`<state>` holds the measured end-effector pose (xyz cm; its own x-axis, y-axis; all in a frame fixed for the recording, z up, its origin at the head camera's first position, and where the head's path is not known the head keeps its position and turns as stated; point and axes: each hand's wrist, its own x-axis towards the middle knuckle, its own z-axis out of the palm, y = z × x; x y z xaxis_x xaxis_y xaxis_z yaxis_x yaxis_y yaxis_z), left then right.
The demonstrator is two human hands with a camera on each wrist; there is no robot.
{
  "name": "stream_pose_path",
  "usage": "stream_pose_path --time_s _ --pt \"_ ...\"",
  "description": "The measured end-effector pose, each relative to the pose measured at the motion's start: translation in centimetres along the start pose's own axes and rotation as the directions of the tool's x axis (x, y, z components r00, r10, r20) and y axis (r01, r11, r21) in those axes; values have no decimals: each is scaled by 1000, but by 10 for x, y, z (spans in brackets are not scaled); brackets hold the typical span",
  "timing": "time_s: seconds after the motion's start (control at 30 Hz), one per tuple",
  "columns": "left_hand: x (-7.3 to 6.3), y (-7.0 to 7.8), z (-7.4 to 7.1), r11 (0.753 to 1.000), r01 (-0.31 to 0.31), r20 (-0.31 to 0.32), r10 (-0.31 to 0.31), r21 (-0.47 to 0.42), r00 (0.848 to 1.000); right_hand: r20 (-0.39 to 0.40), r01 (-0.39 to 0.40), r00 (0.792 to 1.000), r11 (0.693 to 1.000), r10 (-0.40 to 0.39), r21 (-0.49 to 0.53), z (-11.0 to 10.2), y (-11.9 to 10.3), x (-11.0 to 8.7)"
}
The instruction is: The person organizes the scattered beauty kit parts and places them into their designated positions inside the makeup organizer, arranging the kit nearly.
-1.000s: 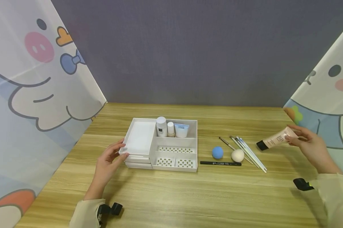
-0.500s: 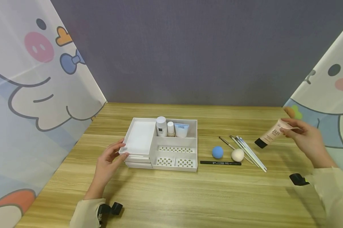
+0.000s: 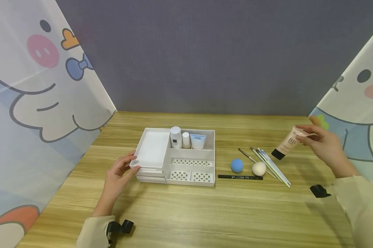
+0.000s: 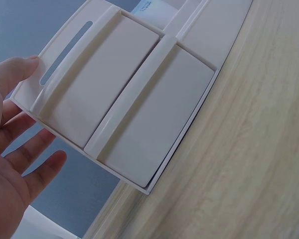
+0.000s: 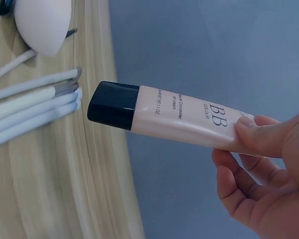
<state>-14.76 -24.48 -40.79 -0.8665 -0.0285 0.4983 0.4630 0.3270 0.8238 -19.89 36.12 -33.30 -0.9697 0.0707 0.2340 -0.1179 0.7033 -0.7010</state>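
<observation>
My right hand (image 3: 328, 148) pinches the flat end of a pinkish BB cream tube (image 3: 289, 142) between thumb and fingers, black cap (image 5: 113, 105) slanting down to the left. It hangs above the table, right of the makeup brushes (image 3: 271, 165). My left hand (image 3: 120, 176) holds the front left corner of a white cosmetics organizer (image 3: 189, 183), its thumb (image 4: 21, 71) on the front face and fingers along the side. In the organizer's back compartment stand a white bottle (image 3: 176, 138), a small white-capped bottle (image 3: 186, 140) and a light blue tube (image 3: 197, 141).
Right of the organizer lie a blue makeup sponge (image 3: 237, 165), a cream makeup sponge (image 3: 259, 168) and a black pen-like stick (image 3: 240, 177). Two drawers (image 4: 154, 117) sit in the organizer's front left. A grey panel (image 3: 205, 58) rises behind the table (image 3: 186, 213).
My right hand has moved left with the BB cream tube, bringing it nearer the brushes and tipping it more upright, cap down. My left hand stays at the organizer's corner.
</observation>
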Motion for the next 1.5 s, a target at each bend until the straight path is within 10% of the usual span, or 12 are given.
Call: stream_pose_path --time_s 0.67,1.5 --pt "0 1 -1 1000 -16 3 16 -8 1000 62 285 956 958 -285 15 28 -43 14" --pt "0 -2 -1 1000 -12 10 12 -2 1000 149 461 881 886 -450 -51 66 -100 16"
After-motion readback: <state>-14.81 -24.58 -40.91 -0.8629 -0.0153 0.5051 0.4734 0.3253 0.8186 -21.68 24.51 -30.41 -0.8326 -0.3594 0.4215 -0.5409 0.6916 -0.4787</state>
